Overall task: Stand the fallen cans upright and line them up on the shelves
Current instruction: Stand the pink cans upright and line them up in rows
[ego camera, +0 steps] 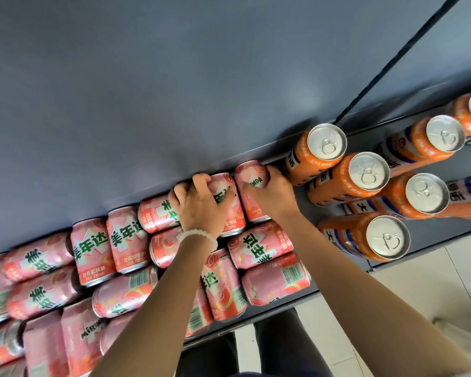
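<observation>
Left hand (pixel 201 205) grips one pink can (pixel 226 205), right hand (pixel 272 191) grips its neighbour (pixel 249 183); seat both upright, flush against shelf back (pixel 147 91).

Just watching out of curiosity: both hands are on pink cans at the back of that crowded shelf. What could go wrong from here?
1. The left hand and right hand each grip a pink soda can pressed close together, so shifting one may knock the other.
2. Both forearms reach over the fallen pink cans at the shelf front; a nudge might roll one off the edge.
3. The tall orange cans stand close by the right hand and could topple.
</observation>
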